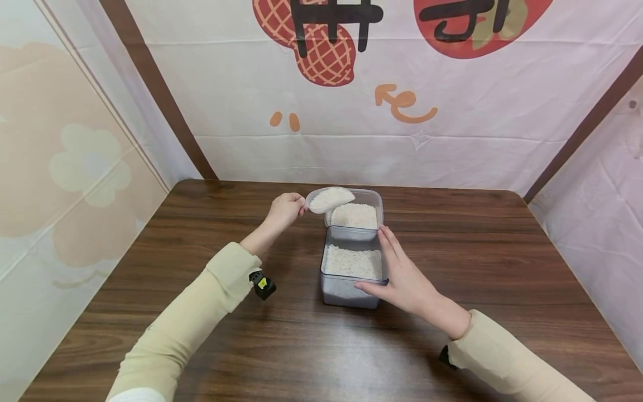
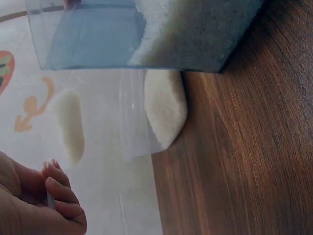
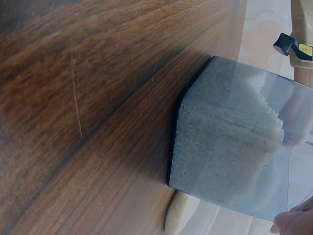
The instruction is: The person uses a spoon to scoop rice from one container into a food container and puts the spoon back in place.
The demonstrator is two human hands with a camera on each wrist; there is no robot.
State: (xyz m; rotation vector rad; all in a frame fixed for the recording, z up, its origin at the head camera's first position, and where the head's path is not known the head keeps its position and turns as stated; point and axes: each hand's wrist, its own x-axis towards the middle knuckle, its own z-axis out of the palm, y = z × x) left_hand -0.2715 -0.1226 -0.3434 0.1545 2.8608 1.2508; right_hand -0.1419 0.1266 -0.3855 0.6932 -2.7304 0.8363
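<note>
My left hand [image 1: 286, 210] pinches the handle of a clear scoop [image 1: 331, 199] heaped with white rice, held above the far container. That far container [image 1: 379, 207] is clear plastic, with rice [image 1: 354, 215] in it. Directly in front of it stands a bluish transparent bin [image 1: 350, 294], also partly filled with rice [image 1: 354, 262]. My right hand [image 1: 404, 277] rests on the bin's right side, fingers spread along the rim and thumb at the near corner. In the left wrist view, the left fingers [image 2: 61, 196] curl around the scoop's handle.
Both containers stand on a dark wood-grain table [image 1: 281, 346], near its far edge. Behind the table hangs a white printed curtain [image 1: 351, 151]. A black wrist camera [image 1: 262, 285] sits at the left cuff.
</note>
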